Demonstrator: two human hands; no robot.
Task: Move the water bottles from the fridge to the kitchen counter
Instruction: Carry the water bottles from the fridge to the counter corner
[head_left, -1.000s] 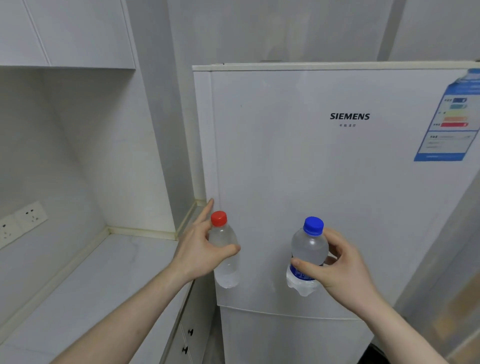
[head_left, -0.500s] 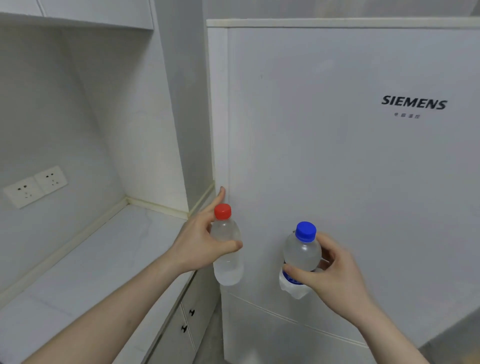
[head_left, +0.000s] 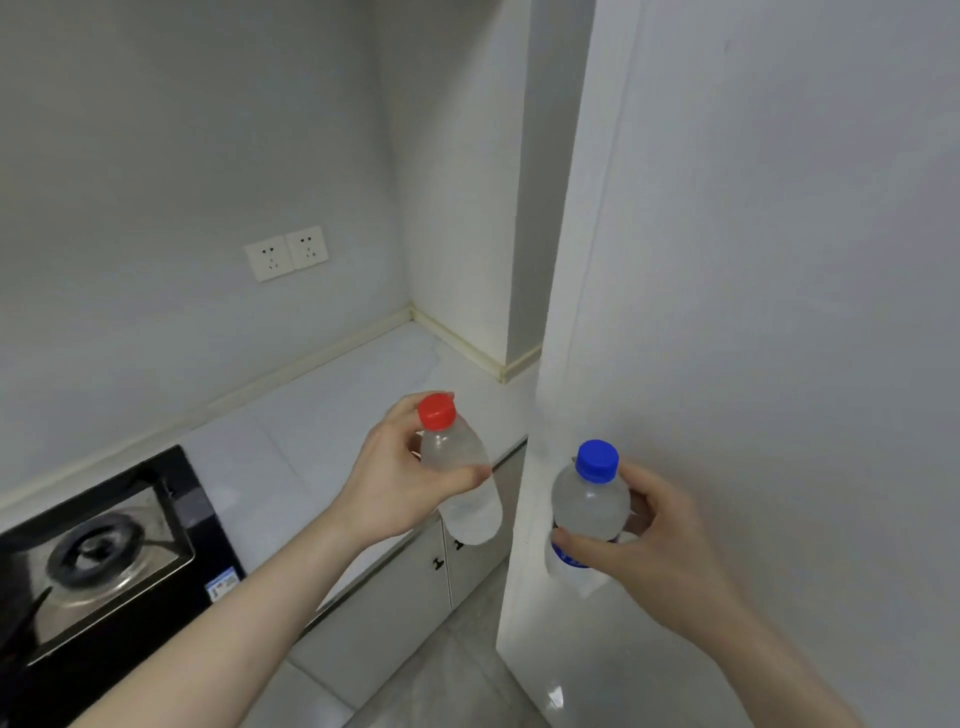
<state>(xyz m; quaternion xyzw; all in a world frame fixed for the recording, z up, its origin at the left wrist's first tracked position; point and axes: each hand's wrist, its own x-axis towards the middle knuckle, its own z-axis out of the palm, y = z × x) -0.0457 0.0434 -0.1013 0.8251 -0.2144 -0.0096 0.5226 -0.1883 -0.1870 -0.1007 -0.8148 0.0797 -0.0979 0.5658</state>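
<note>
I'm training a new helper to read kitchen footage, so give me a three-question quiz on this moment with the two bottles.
1. True or false: the red-capped bottle already stands on the counter.
2. Which hand holds the blue-capped bottle? A) left hand B) right hand C) neither
3. Fill in: on the counter's left end sits a black ____.

Key
1. False: the left hand holds it in the air above the counter's front edge.
2. B: the right hand grips it in front of the fridge.
3. Stove.
</note>
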